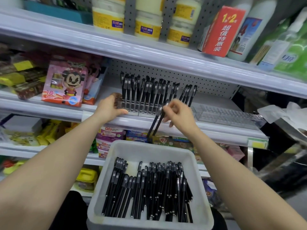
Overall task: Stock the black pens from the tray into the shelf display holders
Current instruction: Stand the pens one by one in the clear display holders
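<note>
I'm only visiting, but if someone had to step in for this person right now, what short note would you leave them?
Left hand: grips the left end of the clear holder on the shelf.
Right hand: pinches two pens in front of the holder, not yet slotted.
Done: stocked pens stand in a row in the holder, with gaps towards its right end.
Left: many loose pens lie in the tray below; the second holder to the right is empty.

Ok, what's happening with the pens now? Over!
Left hand grips clear holder, left end. Right hand pinches two black pens beside it. Many pens in tray. Nothing in the way.
</note>
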`<action>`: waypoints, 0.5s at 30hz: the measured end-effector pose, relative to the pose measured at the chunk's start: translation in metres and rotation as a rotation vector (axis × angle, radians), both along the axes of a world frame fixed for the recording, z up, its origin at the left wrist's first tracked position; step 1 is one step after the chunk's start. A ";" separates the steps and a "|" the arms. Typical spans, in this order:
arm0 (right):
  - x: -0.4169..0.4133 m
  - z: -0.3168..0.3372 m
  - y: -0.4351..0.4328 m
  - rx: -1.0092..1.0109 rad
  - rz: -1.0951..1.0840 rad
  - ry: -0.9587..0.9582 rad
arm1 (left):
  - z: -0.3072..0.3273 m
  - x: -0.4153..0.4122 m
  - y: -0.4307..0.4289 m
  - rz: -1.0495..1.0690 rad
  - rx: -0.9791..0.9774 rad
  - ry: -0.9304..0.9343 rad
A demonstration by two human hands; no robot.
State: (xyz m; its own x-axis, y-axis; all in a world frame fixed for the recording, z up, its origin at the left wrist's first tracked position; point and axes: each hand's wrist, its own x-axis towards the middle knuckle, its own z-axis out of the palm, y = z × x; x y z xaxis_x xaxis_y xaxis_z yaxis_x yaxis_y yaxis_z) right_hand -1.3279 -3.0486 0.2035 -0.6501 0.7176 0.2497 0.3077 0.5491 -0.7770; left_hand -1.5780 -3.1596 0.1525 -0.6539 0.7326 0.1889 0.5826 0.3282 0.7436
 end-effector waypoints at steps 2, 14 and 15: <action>0.003 0.015 0.007 0.036 -0.081 0.161 | 0.001 0.001 0.000 -0.002 0.004 0.000; 0.005 0.022 0.018 -0.015 -0.093 0.247 | 0.000 -0.001 0.001 -0.002 -0.008 0.010; 0.005 0.018 0.015 -0.034 -0.034 0.189 | -0.001 -0.001 0.002 -0.002 -0.006 0.007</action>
State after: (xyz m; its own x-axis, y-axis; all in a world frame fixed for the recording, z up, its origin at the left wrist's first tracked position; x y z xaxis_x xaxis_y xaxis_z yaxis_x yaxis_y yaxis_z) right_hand -1.3230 -3.0336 0.2216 -0.5692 0.7486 0.3399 0.1726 0.5130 -0.8408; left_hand -1.5789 -3.1580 0.1520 -0.6508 0.7353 0.1892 0.5885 0.3311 0.7376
